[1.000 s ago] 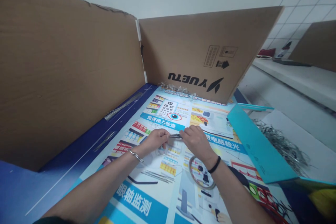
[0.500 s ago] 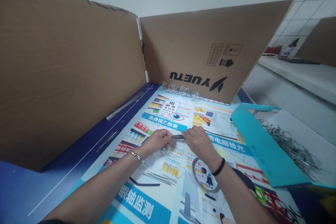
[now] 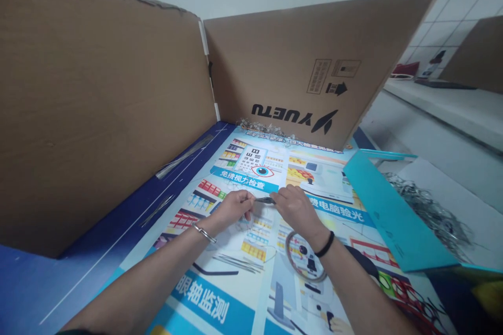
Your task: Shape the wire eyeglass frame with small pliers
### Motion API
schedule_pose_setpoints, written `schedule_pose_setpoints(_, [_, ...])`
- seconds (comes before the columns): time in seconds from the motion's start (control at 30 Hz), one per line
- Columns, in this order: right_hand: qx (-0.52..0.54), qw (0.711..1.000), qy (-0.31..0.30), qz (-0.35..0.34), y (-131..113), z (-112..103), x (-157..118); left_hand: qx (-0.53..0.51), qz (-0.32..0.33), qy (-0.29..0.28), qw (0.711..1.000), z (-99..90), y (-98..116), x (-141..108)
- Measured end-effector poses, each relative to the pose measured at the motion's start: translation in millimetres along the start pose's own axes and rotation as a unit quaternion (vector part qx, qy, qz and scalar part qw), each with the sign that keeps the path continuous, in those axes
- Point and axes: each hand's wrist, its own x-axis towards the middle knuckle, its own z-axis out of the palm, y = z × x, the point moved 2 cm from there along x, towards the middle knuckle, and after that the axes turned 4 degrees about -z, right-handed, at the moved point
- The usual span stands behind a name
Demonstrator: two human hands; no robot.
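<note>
In the middle of the head view, my right hand (image 3: 295, 209) is closed around dark pliers (image 3: 265, 200), whose tips point left. My left hand (image 3: 236, 207) is closed in a pinch at those tips; whatever thin piece it holds is too small to make out. The two hands are a short way apart over a printed poster (image 3: 255, 241). Several thin straight wires (image 3: 238, 263) lie on the poster below my left hand. Beneath my right forearm rests a coil of wire (image 3: 293, 261).
Cardboard panels (image 3: 102, 99) stand at the left and back. Clear scraps (image 3: 261, 127) lie along the back panel. At the right, a turquoise box (image 3: 393, 214) holds tangled wire pieces (image 3: 428, 212). More wires (image 3: 157, 209) lie on the blue strip at left.
The whole view has shifted slightly. Both hands keep nearly the same hold, and the pliers have turned a little between them.
</note>
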Motion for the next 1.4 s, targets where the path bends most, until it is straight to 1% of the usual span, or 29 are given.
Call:
schedule_pose_setpoints(0.1, [0.025, 0.999, -0.005, 0.023, 2.7, 6.4, -1.9, 0.000, 0.010, 0.001, 1.000, -1.0, 0.3, -0.5])
schedule_pose_setpoints(0.2, [0.033, 0.999, -0.007, 0.020, 4.0, 8.9, -2.7, 0.006, 0.022, -0.003, 1.000, -1.7, -2.4, 0.9])
schedule_pose_setpoints(0.4, [0.018, 1.000, -0.001, 0.001, 1.9, 4.3, -1.5, 0.010, 0.020, -0.005, 1.000, -1.1, -14.0, 6.8])
schedule_pose_setpoints(0.53, [0.008, 1.000, -0.004, 0.000, 1.3, 3.0, -1.2, 0.015, 0.027, -0.013, 0.999, -1.0, -11.9, 5.9])
schedule_pose_setpoints(0.67, [0.007, 1.000, 0.006, 0.000, 1.9, 2.2, -1.6, 0.019, 0.027, -0.014, 0.999, -1.3, -8.0, 4.1])
schedule_pose_setpoints(0.9, [0.002, 1.000, 0.013, -0.007, 0.3, -0.8, -1.0, 0.032, 0.030, -0.014, 0.999, -0.6, -15.2, 7.9])
schedule_pose_setpoints(1.1, [-0.013, 1.000, 0.012, -0.021, -2.5, -6.1, 1.3, 0.047, 0.026, -0.002, 0.999, 0.4, -7.3, 3.3])
schedule_pose_setpoints(1.4, [-0.032, 0.999, 0.006, -0.020, -2.5, -3.3, 1.5, 0.047, 0.021, 0.013, 0.999, 1.3, -2.0, -0.3])
